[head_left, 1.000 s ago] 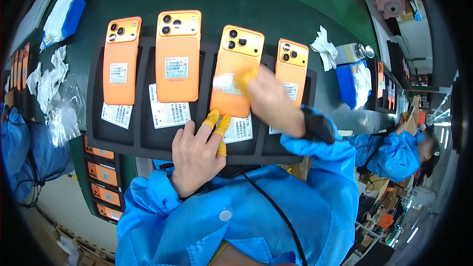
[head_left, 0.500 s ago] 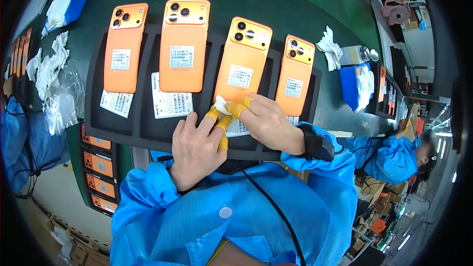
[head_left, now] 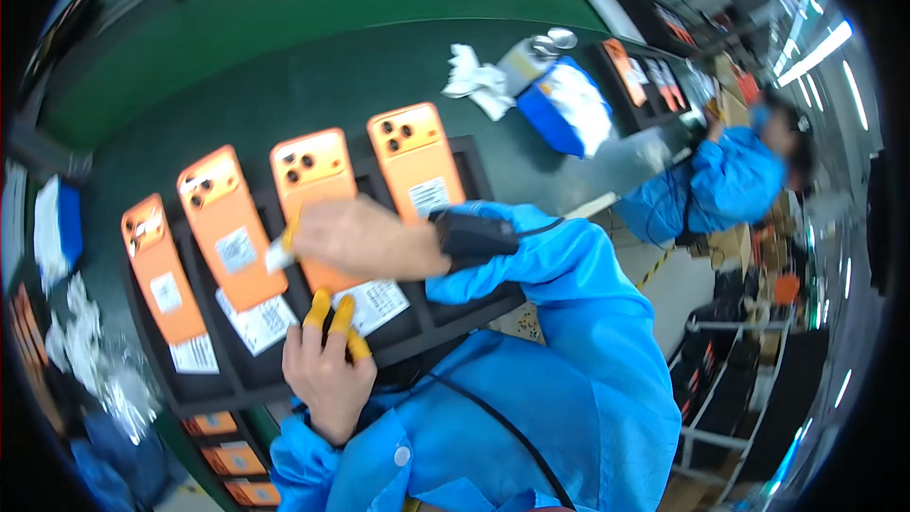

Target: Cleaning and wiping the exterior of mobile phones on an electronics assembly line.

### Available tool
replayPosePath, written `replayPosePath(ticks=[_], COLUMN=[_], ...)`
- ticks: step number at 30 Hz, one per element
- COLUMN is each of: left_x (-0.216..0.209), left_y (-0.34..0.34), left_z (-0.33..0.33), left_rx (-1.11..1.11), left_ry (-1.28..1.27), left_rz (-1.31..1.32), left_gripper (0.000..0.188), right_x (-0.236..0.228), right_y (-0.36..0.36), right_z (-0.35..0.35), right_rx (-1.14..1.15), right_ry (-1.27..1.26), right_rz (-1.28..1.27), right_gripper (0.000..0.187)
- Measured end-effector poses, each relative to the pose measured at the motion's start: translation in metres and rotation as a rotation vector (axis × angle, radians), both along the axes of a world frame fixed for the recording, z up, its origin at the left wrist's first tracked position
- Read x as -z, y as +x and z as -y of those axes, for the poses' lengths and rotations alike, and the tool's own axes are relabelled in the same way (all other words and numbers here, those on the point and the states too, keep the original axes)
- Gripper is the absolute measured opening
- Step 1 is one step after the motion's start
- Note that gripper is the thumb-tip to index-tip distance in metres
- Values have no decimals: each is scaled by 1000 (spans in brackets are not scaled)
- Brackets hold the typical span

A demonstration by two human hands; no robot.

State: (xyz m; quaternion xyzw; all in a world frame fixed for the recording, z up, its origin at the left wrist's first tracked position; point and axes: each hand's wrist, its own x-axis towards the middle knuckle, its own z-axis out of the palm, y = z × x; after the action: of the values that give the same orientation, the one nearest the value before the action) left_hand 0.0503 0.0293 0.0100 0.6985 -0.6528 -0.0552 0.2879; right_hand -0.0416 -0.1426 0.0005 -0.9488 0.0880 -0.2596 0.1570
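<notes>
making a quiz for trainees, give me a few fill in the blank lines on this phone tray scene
1. The black tray holds ____ orange phones, camera side up.
2. The right hand lies over the ____ phone from the person's left.
3. The left hand wears finger cots of ____ colour and rests on the tray's near edge.
4. The person's jacket sleeve is ____.

Missing words: four; third; yellow; blue
</notes>
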Motion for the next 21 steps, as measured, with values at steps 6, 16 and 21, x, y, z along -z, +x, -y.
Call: replayPosePath(ticks=[6,16,21], left_x=[9,14,14], left_y=[8,27,12], left_z=[-10,-34,-29], left_rx=[42,-213,-129], left_ry=[-88,-142,-229], left_rz=[-84,-13,-147], left_gripper=[29,35,39], right_x=[-6,-21,-60], right_y=[-22,-65,-19], right_z=[-24,-11,18], right_rx=[-192,-271,25], right_ry=[50,226,215], right_rz=[-18,-305,-136], right_gripper=[13,33,25])
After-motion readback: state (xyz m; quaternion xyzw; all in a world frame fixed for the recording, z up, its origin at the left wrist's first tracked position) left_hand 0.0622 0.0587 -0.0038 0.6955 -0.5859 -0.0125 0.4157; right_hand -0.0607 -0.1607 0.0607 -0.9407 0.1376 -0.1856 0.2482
